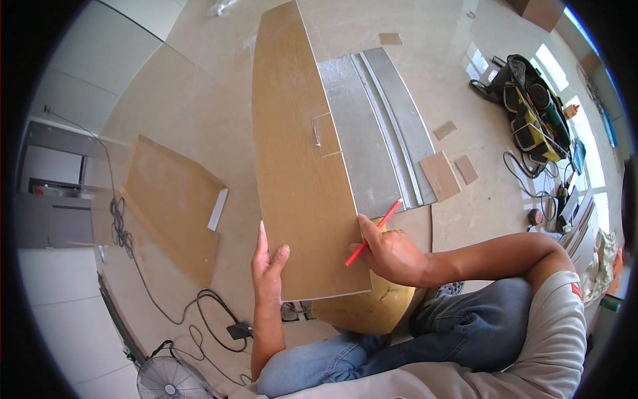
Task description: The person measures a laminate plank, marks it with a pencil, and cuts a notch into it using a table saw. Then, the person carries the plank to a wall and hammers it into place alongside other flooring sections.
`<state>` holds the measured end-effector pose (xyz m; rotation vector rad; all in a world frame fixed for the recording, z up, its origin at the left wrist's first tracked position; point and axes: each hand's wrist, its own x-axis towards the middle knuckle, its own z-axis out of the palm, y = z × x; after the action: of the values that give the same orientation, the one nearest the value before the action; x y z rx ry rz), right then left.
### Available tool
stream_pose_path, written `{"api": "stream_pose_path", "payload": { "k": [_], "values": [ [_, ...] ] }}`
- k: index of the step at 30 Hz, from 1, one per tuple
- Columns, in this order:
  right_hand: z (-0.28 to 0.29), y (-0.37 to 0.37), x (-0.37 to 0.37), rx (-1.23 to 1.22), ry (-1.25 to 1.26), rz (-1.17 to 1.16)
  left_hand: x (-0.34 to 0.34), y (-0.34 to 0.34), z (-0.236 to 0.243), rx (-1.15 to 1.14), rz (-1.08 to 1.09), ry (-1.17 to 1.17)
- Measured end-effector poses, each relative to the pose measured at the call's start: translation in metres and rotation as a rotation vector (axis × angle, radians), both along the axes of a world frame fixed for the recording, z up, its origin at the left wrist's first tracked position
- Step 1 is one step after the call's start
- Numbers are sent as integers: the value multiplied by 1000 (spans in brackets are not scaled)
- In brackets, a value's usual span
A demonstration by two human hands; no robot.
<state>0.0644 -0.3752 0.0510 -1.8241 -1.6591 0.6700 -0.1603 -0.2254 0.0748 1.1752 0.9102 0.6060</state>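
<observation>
A long wood-grain panel (pixel 292 166) slants up and away from my lap, with a small marked rectangle and a pale slot (pixel 316 136) near its right edge. My left hand (pixel 267 269) grips its left edge near the close end, thumb on the face and fingers along the side. At the opposite edge, my right hand (pixel 392 253) is closed around a red pencil (pixel 392 214) and rests against the panel. Below the panel bulges a yellow rounded object (pixel 372 306), partly hidden. Grey metal-coloured panels (pixel 355 113) lie on the floor behind.
A brown cardboard sheet (pixel 166 206) lies at left, beside a black cable (pixel 159 309). A fan (pixel 169 386) stands at lower left. Small board offcuts (pixel 440 176) lie right of the grey panels. A black-and-yellow tool bag (pixel 531 110) sits at far right.
</observation>
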Motion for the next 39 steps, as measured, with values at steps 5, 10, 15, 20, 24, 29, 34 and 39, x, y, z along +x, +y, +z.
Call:
{"api": "stream_pose_path", "payload": {
  "k": [5,10,15,20,24,29,34,39],
  "values": [
    [-5,2,2,12,-31,-10,1,5,-4,19,-4,-21],
    [0,8,4,3,-11,-27,5,11,-1,20,-10,-48],
    [-5,9,5,-12,-5,-24,5,15,-6,25,-22,-52],
    [-9,10,6,3,-27,6,3,16,-9,37,-21,-65],
    [-9,10,6,-14,-15,-1,3,16,-11,36,-21,-59],
    [-10,9,7,20,-10,14,4,15,-9,33,-24,-43],
    [-6,10,8,-9,29,12,4,14,-9,40,-12,-39],
    [-8,8,9,38,-12,21,6,14,-5,21,-14,-49]
  ]
}}
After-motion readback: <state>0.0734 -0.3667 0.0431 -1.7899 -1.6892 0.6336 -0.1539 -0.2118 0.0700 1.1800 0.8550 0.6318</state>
